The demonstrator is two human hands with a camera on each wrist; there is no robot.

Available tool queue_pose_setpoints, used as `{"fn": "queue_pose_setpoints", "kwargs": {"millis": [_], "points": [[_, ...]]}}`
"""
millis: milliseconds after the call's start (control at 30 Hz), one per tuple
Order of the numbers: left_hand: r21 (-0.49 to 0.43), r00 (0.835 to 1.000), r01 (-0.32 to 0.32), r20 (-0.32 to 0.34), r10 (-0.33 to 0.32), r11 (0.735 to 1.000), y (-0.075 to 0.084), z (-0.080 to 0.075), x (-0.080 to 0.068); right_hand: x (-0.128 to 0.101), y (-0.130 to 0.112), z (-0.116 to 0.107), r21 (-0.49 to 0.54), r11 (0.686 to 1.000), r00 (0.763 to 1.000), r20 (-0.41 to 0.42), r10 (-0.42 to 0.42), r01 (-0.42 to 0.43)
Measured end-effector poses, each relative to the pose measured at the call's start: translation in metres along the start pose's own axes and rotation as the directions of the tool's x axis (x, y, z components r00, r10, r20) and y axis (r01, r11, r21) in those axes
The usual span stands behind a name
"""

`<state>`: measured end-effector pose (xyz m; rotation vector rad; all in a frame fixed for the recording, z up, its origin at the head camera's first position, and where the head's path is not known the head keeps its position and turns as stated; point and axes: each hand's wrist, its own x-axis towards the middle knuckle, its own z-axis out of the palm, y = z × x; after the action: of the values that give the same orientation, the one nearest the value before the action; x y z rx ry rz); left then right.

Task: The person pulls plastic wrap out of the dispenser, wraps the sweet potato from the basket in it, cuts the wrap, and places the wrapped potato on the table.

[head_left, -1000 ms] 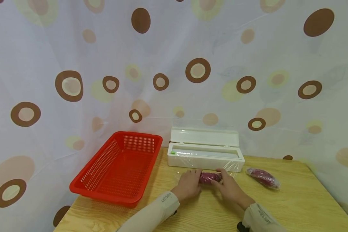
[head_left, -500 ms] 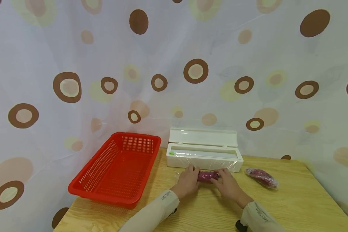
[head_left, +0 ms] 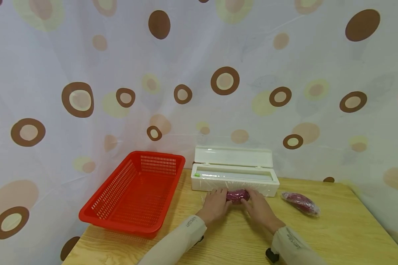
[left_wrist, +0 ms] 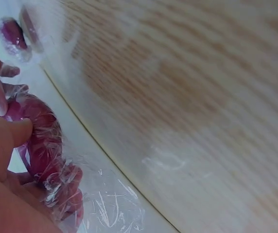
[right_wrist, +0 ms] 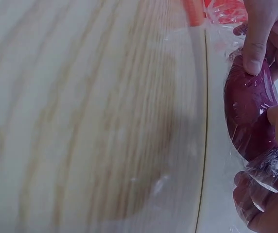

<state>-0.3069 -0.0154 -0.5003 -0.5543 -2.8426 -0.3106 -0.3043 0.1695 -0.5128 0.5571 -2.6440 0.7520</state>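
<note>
Between my two hands lies a purple-red, elongated vegetable (head_left: 237, 196) wrapped in clear cling film (left_wrist: 112, 206), its exact kind hard to tell. My left hand (head_left: 215, 204) holds its left end, thumb on the near side. My right hand (head_left: 258, 209) grips the right end; in the right wrist view film bunches by those fingers. Stretched film runs from the vegetable up to a white cling film box (head_left: 202, 184) just behind, whose lid (head_left: 233, 156) is raised. Fingers on the far side are partly hidden in the head view.
Another film-wrapped purple-red vegetable (head_left: 300, 203) lies to the right of my right hand. A red plastic basket (head_left: 119, 229) with slotted sides stands on the left of the wooden table (head_left: 338, 235). Behind the table hangs a spotted curtain (head_left: 199, 55). A green slider (head_left: 197, 175) sits on the box.
Both hands have moved the vegetable slightly away from me, closer to the box, turning it in the film. The visible stretch of film has become shorter. Basket and box stay put.
</note>
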Motion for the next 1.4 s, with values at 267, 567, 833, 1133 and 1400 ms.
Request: {"fn": "queue_pose_setpoints", "kwargs": {"millis": [267,567,833,1133,1400], "points": [[0.005,0.999,0.046,0.0,-0.046,0.999,-0.001,0.004,0.005,0.003,0.002,0.007,-0.084,0.996,1.0,0.004,0.004,-0.004],[-0.002,0.998,0.055,0.021,-0.055,0.999,-0.001,0.003,0.009,0.003,0.003,0.007,-0.09,0.996,1.0,0.005,-0.021,0.021],[-0.013,0.996,0.071,0.057,-0.07,0.997,0.0,0.003,0.012,0.004,0.005,0.006,-0.062,0.998,0.999,0.052,-0.002,0.005],[-0.022,0.995,0.084,0.065,-0.082,0.996,0.0,0.004,0.014,0.006,0.006,0.003,-0.044,0.999,0.997,0.074,0.019,-0.015],[-0.077,0.996,0.081,0.041,-0.078,0.994,-0.005,0.003,0.012,0.009,0.004,0.002,-0.085,0.996,0.998,0.055,0.023,-0.018]]}}
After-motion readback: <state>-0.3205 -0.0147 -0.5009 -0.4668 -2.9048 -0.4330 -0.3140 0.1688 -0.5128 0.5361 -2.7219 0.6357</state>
